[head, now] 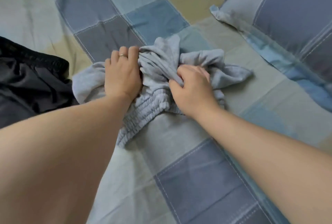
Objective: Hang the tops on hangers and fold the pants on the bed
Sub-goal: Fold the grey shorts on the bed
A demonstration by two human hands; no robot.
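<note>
Grey jersey, soft and light, sits bunched in a heap under me: the grey pants (206,60) lie crumpled in the middle of the bed (179,160), between a black garment (27,79) on my left and a pillow (287,17) on my right. My left hand (122,74) lies on the left part of the heap, its fingertips curled into a fold. My right hand (190,88) pinches a ridge of cloth at the centre. I judge the fabric limp and not slippery, so it will sag wherever I lift it. The ribbed waistband (142,117) lies nearest me, just below both wrists, and looks like the firmest place to take hold and shake the legs out flat.
</note>
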